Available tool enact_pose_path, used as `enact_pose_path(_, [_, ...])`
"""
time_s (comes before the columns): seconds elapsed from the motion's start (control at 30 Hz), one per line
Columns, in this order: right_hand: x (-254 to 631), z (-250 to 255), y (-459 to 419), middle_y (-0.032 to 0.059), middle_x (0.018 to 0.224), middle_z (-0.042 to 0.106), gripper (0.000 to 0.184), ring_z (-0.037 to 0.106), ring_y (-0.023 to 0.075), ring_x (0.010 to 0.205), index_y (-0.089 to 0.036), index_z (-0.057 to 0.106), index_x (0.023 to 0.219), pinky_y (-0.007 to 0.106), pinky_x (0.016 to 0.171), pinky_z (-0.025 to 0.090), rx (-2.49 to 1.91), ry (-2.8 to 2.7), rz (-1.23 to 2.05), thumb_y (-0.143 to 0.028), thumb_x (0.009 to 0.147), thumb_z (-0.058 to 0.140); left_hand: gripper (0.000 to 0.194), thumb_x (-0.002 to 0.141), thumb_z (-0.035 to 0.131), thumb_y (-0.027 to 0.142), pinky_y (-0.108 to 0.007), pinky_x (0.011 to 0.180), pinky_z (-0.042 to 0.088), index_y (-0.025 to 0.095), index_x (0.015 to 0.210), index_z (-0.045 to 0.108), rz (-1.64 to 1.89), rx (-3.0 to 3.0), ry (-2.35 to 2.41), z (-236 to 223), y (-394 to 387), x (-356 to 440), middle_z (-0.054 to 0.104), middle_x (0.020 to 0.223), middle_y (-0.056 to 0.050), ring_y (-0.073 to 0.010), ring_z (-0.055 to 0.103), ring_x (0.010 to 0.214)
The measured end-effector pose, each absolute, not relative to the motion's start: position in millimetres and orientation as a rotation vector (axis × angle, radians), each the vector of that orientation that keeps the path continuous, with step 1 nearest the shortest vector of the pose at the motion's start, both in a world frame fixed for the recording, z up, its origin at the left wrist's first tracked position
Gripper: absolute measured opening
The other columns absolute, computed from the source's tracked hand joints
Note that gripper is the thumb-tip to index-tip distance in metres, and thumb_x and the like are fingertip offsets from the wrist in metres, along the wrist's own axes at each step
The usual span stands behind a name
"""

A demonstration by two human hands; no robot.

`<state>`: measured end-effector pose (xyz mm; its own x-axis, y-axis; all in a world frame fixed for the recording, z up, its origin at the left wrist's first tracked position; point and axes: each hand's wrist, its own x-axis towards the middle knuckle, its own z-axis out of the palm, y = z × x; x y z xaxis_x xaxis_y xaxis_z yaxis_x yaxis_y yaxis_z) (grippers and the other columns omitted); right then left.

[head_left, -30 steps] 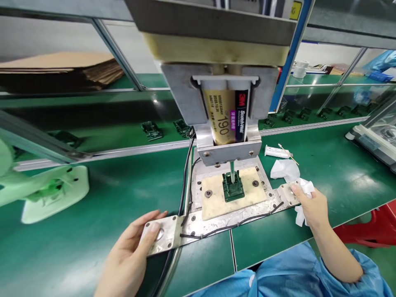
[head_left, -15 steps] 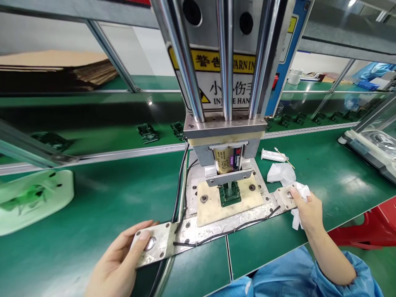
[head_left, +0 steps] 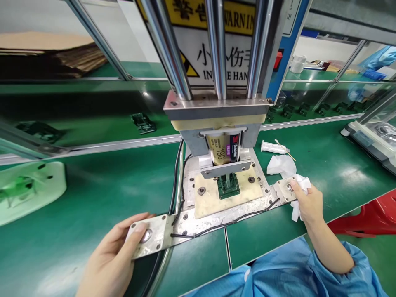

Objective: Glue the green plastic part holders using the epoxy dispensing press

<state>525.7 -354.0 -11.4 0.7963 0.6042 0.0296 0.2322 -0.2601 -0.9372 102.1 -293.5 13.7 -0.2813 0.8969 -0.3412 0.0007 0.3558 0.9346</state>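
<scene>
My left hand [head_left: 113, 251] is closed round the left button plate [head_left: 156, 235], thumb on top at the edge of the round metal button. On the other side, my right hand [head_left: 307, 202] grips the right button plate [head_left: 283, 192], with a crumpled white tissue [head_left: 303, 182] between hand and plate. Between them, a dark green circuit-board-like part [head_left: 227, 190] sits on a cream block [head_left: 204, 206]. Directly above it, the press head [head_left: 216, 109] carries a gold and black 3M adhesive cartridge [head_left: 221, 148]. A thin nozzle [head_left: 228, 177] reaches down to the part.
Black cables [head_left: 176, 181] run past the base's left side. Right of the press lie a white tube [head_left: 274, 147], a cotton swab [head_left: 284, 149] and another tissue [head_left: 281, 165]. A pale green stand base [head_left: 34, 189] is at left, a red stool [head_left: 365, 218] at right.
The press head with the cartridge came down towards the green part, then rose slightly. Both hands stay on their button plates. The camera view has shifted a little.
</scene>
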Motion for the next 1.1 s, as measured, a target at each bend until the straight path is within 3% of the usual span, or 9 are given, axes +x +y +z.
enact_pose_path(0.5, [525,-10,-354,0.0054,0.071,0.072,0.055,0.06,0.021,0.065,-0.015,0.078,0.085,0.03,0.058,0.046,-1.821,-0.661,0.346,-0.067,0.065,0.08,0.075,0.037,0.098,0.066,-0.009,0.061,0.053,0.026,0.096,0.075,1.134,0.767,1.606,24,-294,117,0.073,0.102,-0.001,-0.0143,0.063,0.078])
enact_pose_path(0.77, [525,-10,-355,0.004,0.068,0.069,0.052,0.059,0.02,0.065,-0.016,0.077,0.082,0.029,0.057,0.045,-1.819,-0.666,0.327,-0.065,0.066,0.08,0.08,0.038,0.096,0.069,-0.01,0.061,0.054,0.024,0.101,0.074,1.115,0.769,1.654,28,-298,117,0.073,0.096,-0.003,-0.0146,0.063,0.076])
enact_pose_path(0.93, [525,-10,-355,0.0039,0.067,0.069,0.051,0.058,0.0195,0.063,-0.015,0.077,0.08,0.028,0.055,0.044,-1.811,-0.646,0.336,-0.064,0.066,0.081,0.075,0.044,0.096,0.067,-0.012,0.06,0.055,0.027,0.104,0.074,1.104,0.79,1.634,24,-299,113,0.073,0.108,-0.001,-0.0151,0.063,0.076])
enact_pose_path(1.1, [525,-10,-356,0.0038,0.066,0.068,0.049,0.057,0.019,0.062,-0.016,0.075,0.076,0.028,0.055,0.044,-1.815,-0.645,0.323,-0.063,0.066,0.082,0.068,0.049,0.096,0.063,-0.013,0.059,0.055,0.027,0.102,0.075,1.139,0.823,1.6,21,-300,111,0.072,0.106,-0.001,-0.0157,0.064,0.076])
